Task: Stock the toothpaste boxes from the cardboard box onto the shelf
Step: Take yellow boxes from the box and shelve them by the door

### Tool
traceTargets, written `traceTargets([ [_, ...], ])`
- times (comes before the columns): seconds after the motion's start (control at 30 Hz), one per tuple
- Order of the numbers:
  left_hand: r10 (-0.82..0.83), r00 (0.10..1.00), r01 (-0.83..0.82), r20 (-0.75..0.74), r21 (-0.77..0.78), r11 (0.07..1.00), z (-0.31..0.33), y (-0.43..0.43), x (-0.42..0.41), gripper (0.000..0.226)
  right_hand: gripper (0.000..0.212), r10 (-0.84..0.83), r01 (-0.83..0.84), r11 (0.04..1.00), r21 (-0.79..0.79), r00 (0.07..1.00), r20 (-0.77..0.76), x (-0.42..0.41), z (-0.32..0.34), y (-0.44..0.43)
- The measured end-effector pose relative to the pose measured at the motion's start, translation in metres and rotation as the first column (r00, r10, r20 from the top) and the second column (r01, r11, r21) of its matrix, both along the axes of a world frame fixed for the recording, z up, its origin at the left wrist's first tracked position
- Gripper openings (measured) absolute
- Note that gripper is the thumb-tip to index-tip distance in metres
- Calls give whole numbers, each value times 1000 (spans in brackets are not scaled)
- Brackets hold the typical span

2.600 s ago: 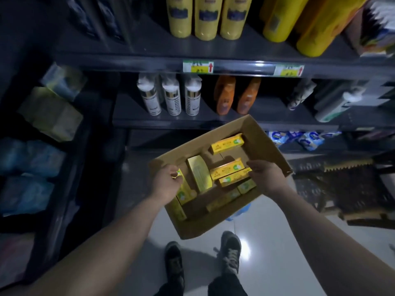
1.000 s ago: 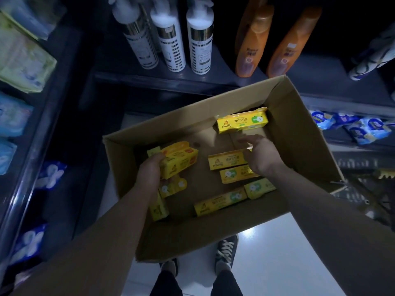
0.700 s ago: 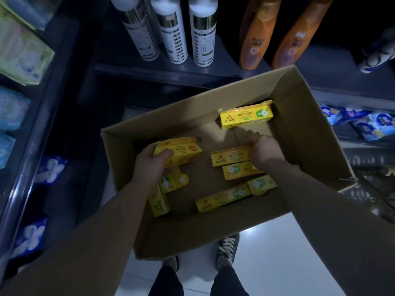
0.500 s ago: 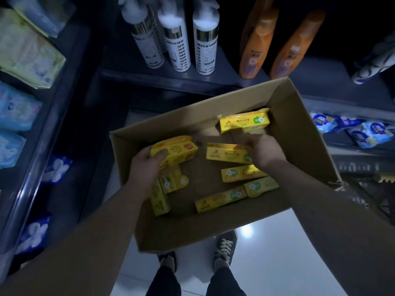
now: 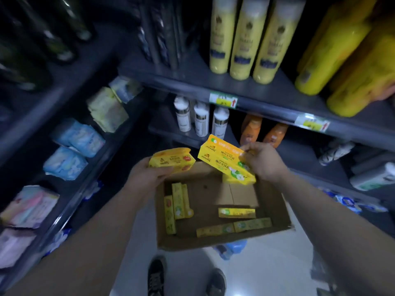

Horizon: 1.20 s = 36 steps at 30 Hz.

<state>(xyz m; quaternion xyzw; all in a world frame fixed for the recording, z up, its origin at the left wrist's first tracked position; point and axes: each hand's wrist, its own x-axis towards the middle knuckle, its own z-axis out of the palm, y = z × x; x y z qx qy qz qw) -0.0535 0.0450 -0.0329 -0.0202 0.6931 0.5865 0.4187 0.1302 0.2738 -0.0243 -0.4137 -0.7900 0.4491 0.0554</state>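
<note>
Toothpaste boxes [image 5: 236, 213], yellow: two stacks in hand, the rest loose in the carton [image 5: 213, 242].

Left stack [image 5: 172, 160]: held by the left hand [image 5: 147, 178], fingers curled up its near side. Long axis runs left to right. It sits above the carton's far-left corner.

Right stack [image 5: 222, 159]: held by the right hand [image 5: 264, 162], thumb and fingers clamped on its right end. Long axis slants from upper left down to lower right. It sits above the carton's far rim.

Loose boxes: several upright along the carton's left wall [image 5: 178, 199], others flat toward its front-right corner. Neither hand holds the carton, and what carries it is hidden.

Shelf [image 5: 171, 136]: ahead of and above both stacks, with white bottles [image 5: 201, 122] and orange bottles [image 5: 251, 129] near its front edge. It looks bare to the right of the orange bottles.

Judgement: the right hand is nearer that bare stretch, just beyond its knuckles. Its stack probably wants levelling before it goes in. The left stack has farther to travel.
</note>
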Motion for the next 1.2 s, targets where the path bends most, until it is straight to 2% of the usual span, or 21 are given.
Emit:
traceTargets([
  [0.1, 78, 995, -75, -68, 46, 996, 39, -26, -8, 30, 15, 38, -40, 999, -17, 996, -77, -23, 43, -13],
  [0.2, 196, 978, -184, -74, 147, 972, 83, -56, -12, 18, 17, 96, -98, 995, -6, 988, -123, -49, 84, -36],
  [0.33, 338, 936, -312, -100, 210, 927, 131, -107, -21, 32, 17, 192, -189, 981, 35, 960, -204, -83, 142, -79],
  [0.47, 450, 874, -400, -185, 253, 881, 175, -167, -24, 25, 24, 325, -312, 946, 89, 906, -273, -112, 196, -135],
  [0.57, 545, 805, -471, -236, 305, 828, 204, -223, -24, 24, 23, 421, -394, 907, 148, 859, -293, -133, 228, -185],
  [0.67, 625, 733, -537, -269, 336, 774, 227, -290, -22, 33, 25, 521, -468, 853, 232, 796, -308, -151, 257, -246],
  [0.8, 711, 618, -608, -335, 369, 703, 257, -393, -10, 31, 25, 631, -547, 775, 317, 698, -339, -172, 293, -345],
  [0.9, 725, 570, -628, -386, 365, 688, 275, -450, -1, 34, 21, 691, -589, 723, 360, 625, -364, -183, 313, -401],
  [1.07, 806, 405, -713, -432, 402, 574, 303, -558, 28, 27, 18, 755, -651, 649, 394, 489, -436, -197, 348, -514],
  [1.2, 846, 279, -767, -454, 425, 481, 316, -633, 58, 32, 19, 808, -706, 566, 426, 372, -457, -204, 363, -594],
])
